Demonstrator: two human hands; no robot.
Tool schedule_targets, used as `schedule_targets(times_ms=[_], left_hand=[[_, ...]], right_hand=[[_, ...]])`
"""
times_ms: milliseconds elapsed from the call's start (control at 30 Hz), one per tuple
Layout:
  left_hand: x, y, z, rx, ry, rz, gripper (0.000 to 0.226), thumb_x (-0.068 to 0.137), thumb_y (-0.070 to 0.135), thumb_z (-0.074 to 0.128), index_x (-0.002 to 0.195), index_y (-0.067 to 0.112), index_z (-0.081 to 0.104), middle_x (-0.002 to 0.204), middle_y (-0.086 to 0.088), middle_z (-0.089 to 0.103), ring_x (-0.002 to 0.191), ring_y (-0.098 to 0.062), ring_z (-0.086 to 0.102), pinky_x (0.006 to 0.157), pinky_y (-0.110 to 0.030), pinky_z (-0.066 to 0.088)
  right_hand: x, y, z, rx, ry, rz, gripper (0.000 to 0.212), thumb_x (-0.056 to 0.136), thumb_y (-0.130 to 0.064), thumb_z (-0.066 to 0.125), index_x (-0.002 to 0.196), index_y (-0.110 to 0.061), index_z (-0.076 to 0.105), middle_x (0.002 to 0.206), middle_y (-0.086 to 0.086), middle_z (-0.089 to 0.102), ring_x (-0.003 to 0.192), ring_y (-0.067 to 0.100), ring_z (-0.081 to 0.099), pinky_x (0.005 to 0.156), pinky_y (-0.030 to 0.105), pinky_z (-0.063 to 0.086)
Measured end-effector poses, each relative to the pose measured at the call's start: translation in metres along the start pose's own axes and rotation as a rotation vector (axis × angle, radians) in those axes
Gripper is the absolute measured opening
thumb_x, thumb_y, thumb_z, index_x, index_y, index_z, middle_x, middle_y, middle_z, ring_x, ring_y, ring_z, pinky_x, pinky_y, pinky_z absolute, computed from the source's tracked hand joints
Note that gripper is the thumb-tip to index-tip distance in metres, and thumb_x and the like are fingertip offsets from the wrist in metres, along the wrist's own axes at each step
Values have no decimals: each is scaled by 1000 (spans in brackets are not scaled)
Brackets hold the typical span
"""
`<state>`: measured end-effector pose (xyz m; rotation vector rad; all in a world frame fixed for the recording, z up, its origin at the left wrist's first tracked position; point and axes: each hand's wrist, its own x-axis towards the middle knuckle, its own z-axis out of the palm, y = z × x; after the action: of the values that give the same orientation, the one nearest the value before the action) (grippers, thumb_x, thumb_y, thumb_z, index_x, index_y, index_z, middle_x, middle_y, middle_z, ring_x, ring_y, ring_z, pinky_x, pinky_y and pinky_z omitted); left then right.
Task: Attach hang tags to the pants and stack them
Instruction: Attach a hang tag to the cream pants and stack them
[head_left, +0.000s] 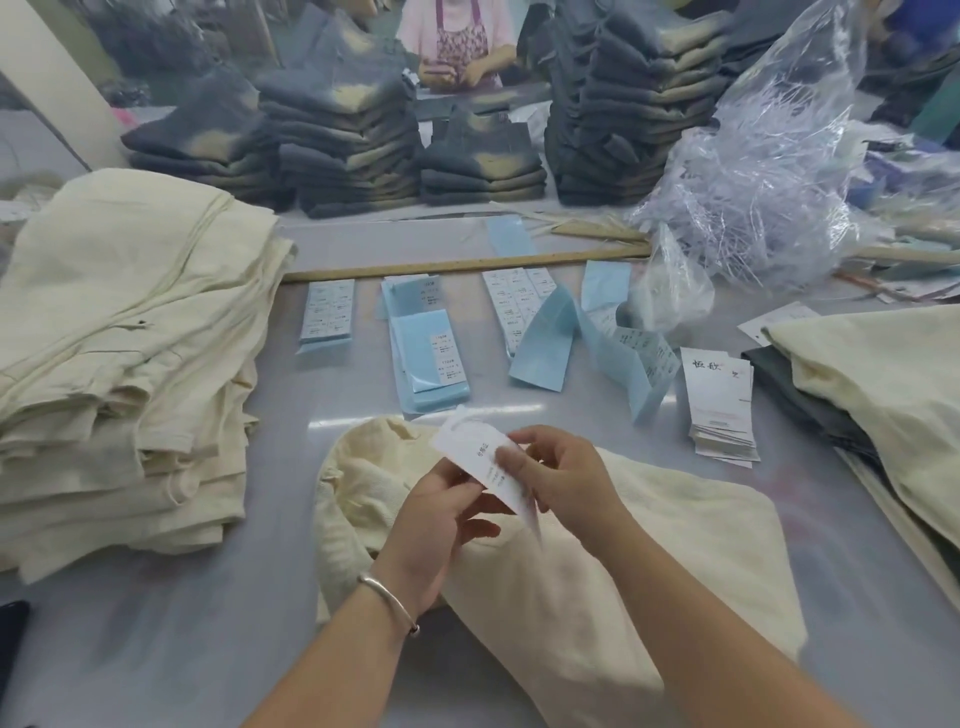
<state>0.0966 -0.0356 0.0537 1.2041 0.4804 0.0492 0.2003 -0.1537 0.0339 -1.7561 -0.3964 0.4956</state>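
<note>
On our desk (156, 613) both hands (436, 525) (561, 488) pinch one hang tag (480, 457) over untagged pants (597, 597); piles (119, 364) wait, probably.

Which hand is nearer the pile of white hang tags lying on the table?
Right. The right hand pinches a tag above the cream pants, just left of the hang tag pile. The left hand, gripping the same tag, sits farther left.

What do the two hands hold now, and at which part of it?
Both hold one white hang tag above the cream pants. The left hand pinches its lower left edge; the right hand pinches its middle, thumb on the printed face.
</note>
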Motion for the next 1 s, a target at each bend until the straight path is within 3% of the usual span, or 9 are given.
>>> schedule_targets(times_ms=[67,200,367,467,600,700,800,867,1000], left_hand=[[-4,2,-5,120,-26,0,28,97,-1,43,111,11,64,98,-12,73,78,-19,69,55,-21,48],[-10,-2,-21,561,158,7,14,98,9,49,90,17,57,80,-4,71,61,-13,64,53,-21,45],[-17,-2,-47,763,460,149,22,92,14,56,73,24,54,70,8,61,64,-8,56,57,-12,39],[-17,0,-57,721,476,242,19,89,13,64,74,24,61,72,8,64,71,-8,58,66,-15,45],[-15,5,-70,590,484,299,16,87,6,67,77,18,66,70,11,66,66,-6,59,64,-14,46],[-11,6,-85,656,510,296,15,87,8,68,77,20,65,79,6,65,64,-4,52,67,-19,42],[-11,4,-106,867,705,387,15,83,24,73,92,30,64,97,10,54,79,0,47,76,-16,41],[-11,2,-124,1025,785,342,42,75,37,79,110,27,60,105,9,51,96,-8,46,86,-21,39],[-10,0,-137,787,633,114,16,76,24,78,85,27,65,82,11,67,82,-12,64,66,-14,45]], right_hand=[[-1,4,-1,-69,2,6,7,85,-28,73,85,-21,74,60,13,59,47,10,43,46,21,34],[-5,18,-12,-254,-55,98,7,83,-19,73,80,-25,72,50,-6,53,45,5,43,50,21,34],[-8,12,-17,-859,28,69,16,85,-29,67,98,-36,63,96,-17,57,84,4,52,69,23,40],[-10,-9,10,-546,17,-205,28,80,-16,73,102,-31,68,96,-26,61,74,1,50,67,13,37],[0,-34,64,-47,-432,-12,27,79,-2,73,104,-12,70,86,-1,75,58,11,63,55,16,45],[13,-35,87,-53,-377,17,3,81,-1,73,81,1,71,65,15,69,50,15,62,51,18,46],[26,-35,99,-50,-311,12,8,82,-4,73,74,-5,72,56,5,64,46,10,55,50,17,44],[34,-36,107,-74,-270,0,11,82,-6,74,72,-11,72,54,-4,62,47,5,53,51,17,44],[42,-35,125,-170,-237,-7,4,79,-16,78,76,-14,77,69,1,70,61,4,57,62,18,45]])
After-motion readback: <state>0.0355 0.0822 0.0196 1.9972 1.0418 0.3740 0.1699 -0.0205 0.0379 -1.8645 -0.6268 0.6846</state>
